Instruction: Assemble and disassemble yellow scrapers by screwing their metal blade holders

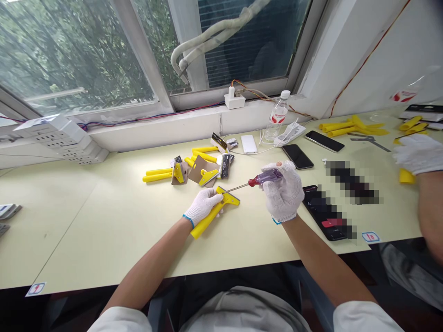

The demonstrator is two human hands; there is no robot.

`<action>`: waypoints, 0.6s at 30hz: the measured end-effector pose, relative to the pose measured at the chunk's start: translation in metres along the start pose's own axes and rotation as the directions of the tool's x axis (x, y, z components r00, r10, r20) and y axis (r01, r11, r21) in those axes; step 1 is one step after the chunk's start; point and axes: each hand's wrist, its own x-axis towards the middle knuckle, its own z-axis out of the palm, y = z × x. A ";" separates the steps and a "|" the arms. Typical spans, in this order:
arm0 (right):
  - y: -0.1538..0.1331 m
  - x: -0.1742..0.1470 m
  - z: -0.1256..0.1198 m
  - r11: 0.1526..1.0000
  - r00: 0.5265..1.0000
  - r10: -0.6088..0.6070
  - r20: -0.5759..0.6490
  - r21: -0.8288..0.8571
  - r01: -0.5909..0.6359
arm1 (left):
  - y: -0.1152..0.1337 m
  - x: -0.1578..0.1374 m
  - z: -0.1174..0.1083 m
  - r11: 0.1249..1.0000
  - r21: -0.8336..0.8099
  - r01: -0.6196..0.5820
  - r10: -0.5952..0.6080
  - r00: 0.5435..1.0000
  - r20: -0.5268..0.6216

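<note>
One yellow scraper (206, 222) is gripped in the left hand (203, 205) over the table (114, 221), one screwdriver (258, 179) in the right hand (285, 196); two dark phones (298, 156) lie farther back; the scraper's long axis slants, head pointing away rightward; the left hand partly hides it, and the screwdriver's tip is indistinct

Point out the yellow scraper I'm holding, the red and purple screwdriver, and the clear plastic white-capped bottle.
Yellow scraper (207, 223), head view: on the handle.
Red and purple screwdriver (254, 182), head view: on the red collar.
Clear bottle (277, 118), head view: on the label.
</note>
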 end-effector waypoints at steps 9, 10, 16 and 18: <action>0.000 0.008 -0.002 0.979 0.994 -0.109 -0.012 -0.174 0.105 | -0.003 0.002 -0.001 1.000 0.017 -0.006 0.006 1.000 0.003; 0.000 0.008 -0.002 0.988 0.996 -0.090 -0.001 -0.127 0.090 | -0.003 0.001 -0.001 1.000 0.010 -0.004 0.004 1.000 0.002; -0.002 0.001 0.002 0.991 0.995 0.039 0.096 0.126 -0.051 | -0.003 0.001 -0.001 1.000 -0.010 -0.002 0.002 1.000 0.003; -0.003 0.000 0.004 0.995 0.996 0.029 0.079 0.098 -0.037 | -0.003 0.001 -0.001 1.000 -0.012 -0.005 0.005 1.000 0.005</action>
